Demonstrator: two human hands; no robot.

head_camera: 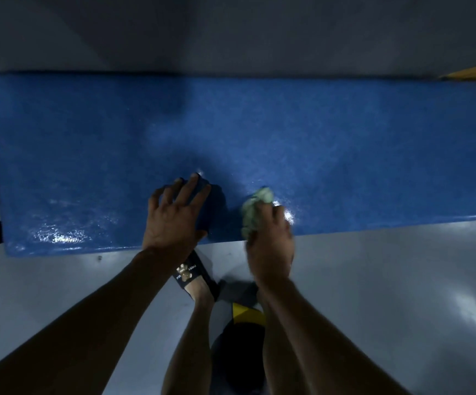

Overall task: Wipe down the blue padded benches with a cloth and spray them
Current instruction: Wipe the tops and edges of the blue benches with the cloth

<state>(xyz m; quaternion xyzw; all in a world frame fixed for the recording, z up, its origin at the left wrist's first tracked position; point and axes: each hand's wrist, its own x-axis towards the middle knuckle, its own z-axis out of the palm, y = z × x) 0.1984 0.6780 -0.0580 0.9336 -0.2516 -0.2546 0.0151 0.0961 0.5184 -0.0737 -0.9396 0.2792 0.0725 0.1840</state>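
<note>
Nearest, one sandalled foot (195,280) stands on the grey floor (387,280), just below the bench's near edge. Two hands work apart on one blue padded bench (259,124), which runs left to right across the view. The left hand (174,215) lies flat with fingers spread on the near edge. Just right of it, the right hand (269,249) grips one crumpled green cloth (255,206) against the padding. Wet shine shows along the near edge.
</note>
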